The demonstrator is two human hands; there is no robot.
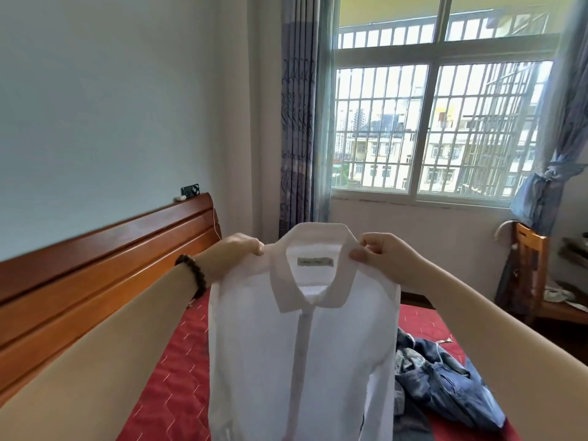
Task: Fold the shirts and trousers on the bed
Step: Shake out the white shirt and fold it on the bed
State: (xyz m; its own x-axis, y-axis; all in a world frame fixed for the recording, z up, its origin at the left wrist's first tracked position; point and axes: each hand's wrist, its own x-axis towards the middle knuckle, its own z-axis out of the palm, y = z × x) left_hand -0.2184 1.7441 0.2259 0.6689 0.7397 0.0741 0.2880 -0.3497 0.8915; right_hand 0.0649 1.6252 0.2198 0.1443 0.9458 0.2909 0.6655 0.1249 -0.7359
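While the white shirt (302,345) hangs upright in the near middle of the view, both hands hold it up by its shoulders, one on each side of the collar (313,275). The left hand (237,253) has its fingers curled down over the left shoulder seam, pinching the cloth; a dark bead bracelet (192,275) sits on that wrist. The right hand (386,259) grips the right shoulder just beside the collar, thumb pressed on the front of the fabric and fingers folded behind it. The shirt faces the person, its placket running straight down and a small label showing inside the neck. Below and behind it lies the bed (171,377) with a red quilted cover, and a crumpled pair of blue jeans (445,380) rests on the cover to the right of the shirt. A wooden headboard (95,275) runs along the left.
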